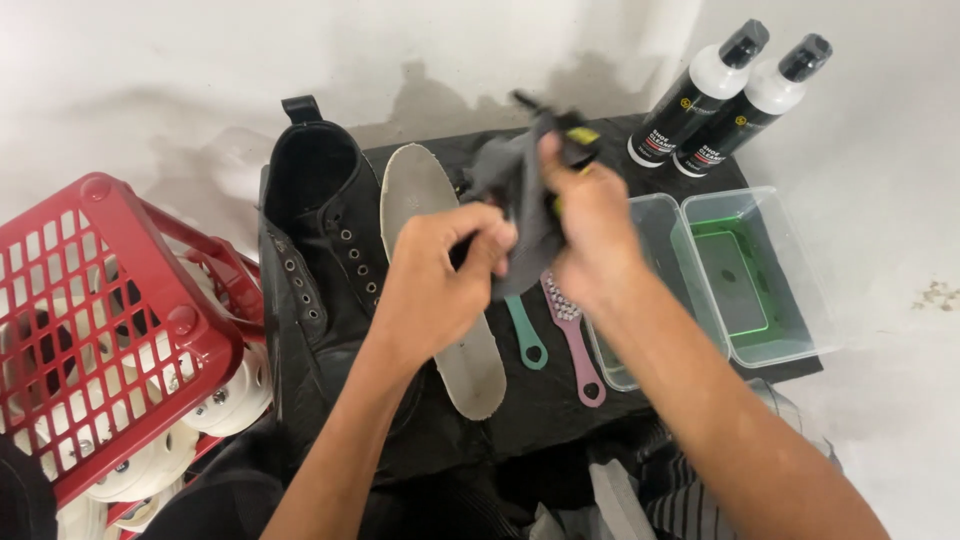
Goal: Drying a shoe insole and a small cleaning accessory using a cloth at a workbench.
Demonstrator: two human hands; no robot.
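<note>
From the head camera I look down at my two hands in the middle of the frame. My left hand [440,285] is curled, its fingers pinching the lower edge of a gray cloth [520,205]. My right hand [590,235] is closed around the same cloth higher up, and it also holds a small black and yellow thing [572,135] that I cannot make out well. So both hands are closed on the cloth, and the cloth hangs in the air between them, above the dark mat [560,400].

Under the hands lies a gray insole [470,365], flat on the mat. Left of it sits a black boot [320,250] with its laces out. Just right of the insole lie a teal brush [527,340] and a pink brush [575,340], side by side. Further right are two clear plastic tubs [740,270]. At the upper right stand two cleaner bottles [730,95], white on top and black below. At the left edge is a red basket [110,320] with pale shoes under it.

What could go wrong? I think the small thing in my right hand could slip out, because that hand is holding two things at once. It might fall onto the brushes or into a tub. The cloth could also drag over the brushes and knock them off the mat.
</note>
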